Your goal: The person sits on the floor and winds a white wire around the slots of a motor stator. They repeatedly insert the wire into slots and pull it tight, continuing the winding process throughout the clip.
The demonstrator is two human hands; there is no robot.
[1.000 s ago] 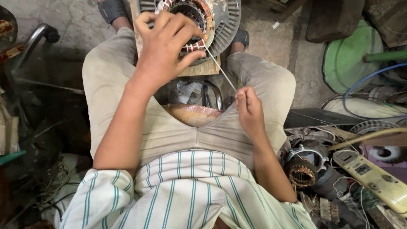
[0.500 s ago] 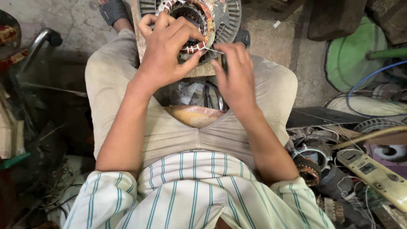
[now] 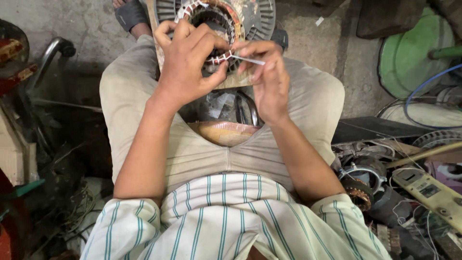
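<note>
A round grey motor stator (image 3: 255,19) with a ribbed rim and wound slots rests on a wooden board (image 3: 233,82) between my knees. My left hand (image 3: 187,62) lies over its centre, fingers curled on the windings. My right hand (image 3: 264,72) is beside it, pinching a thin white strip (image 3: 248,59) that points into the windings at the stator's lower edge. Both hands nearly touch above the board.
A brown bowl-shaped piece (image 3: 224,132) and dark metal tools (image 3: 245,108) lie in my lap. To the right are a copper-wound motor part (image 3: 358,192), a yellowish meter (image 3: 428,192), a green disc (image 3: 409,53) and a blue cable (image 3: 423,86). A metal pipe (image 3: 48,53) and wires clutter the left.
My right hand has come up from my right thigh, where it held a long thin thread drawn taut, to the stator beside my left hand. It now pinches a white strip there.
</note>
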